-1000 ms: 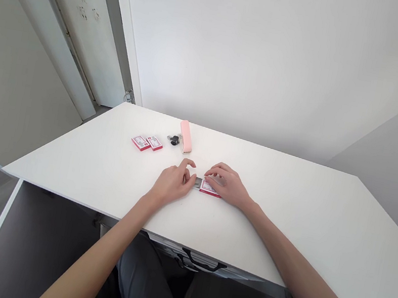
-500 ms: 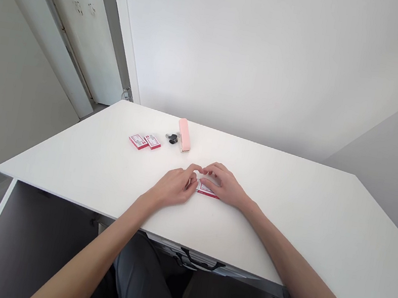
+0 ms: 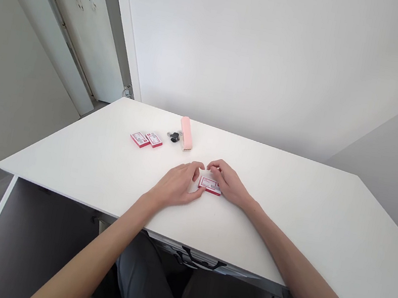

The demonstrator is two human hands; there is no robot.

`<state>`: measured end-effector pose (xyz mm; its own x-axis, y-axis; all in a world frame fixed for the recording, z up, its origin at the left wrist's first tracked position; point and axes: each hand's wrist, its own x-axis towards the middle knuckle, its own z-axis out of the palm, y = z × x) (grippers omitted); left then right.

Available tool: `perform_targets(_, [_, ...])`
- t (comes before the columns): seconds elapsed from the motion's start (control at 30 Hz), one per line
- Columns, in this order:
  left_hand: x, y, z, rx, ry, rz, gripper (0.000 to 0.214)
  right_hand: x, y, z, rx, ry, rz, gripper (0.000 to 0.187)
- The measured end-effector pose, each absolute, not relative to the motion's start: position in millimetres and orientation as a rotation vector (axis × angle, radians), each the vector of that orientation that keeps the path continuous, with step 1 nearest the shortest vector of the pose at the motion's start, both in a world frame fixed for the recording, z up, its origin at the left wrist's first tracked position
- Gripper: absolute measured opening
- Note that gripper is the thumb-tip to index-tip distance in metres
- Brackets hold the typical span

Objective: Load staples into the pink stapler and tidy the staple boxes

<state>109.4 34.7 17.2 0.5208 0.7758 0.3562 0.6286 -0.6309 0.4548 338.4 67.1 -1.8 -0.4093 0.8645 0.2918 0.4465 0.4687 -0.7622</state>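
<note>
A small red and white box [image 3: 210, 185] lies flat on the white table [image 3: 286, 221] between my two hands. My left hand [image 3: 178, 184] rests on the table at the box's left end, fingers curled and touching it. My right hand [image 3: 228, 182] covers the box's right end, with its fingertips on the top and far edge. Both hands grip the box from opposite ends.
Farther back on the table lie two more red and white boxes [image 3: 146, 139] side by side, a small black object [image 3: 174, 137] and a pink stapler [image 3: 186, 133]. A door and its frame stand at the left. A dark handle [image 3: 198, 262] hangs under the table's near edge.
A grey tray stuck out of the box's left end a second ago. My left hand moved right against the box and the tray no longer shows.
</note>
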Motion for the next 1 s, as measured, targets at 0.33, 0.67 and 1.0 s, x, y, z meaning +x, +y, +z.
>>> perform_targets(0.33, [108,40,17,2.617,1.154,0.756,0.021,340,71,-5,-1.141,-1.854,0.794,0.033])
perform_targets(0.67, [80,49,10,2.255,1.969,1.124,0.019,345,74,-9,-1.172,-1.724,0.833,0.037])
perform_targets(1.0, [68,53,7,2.107,2.281,1.148,0.035,344,74,-10,-1.222,-1.717,0.837,0.030])
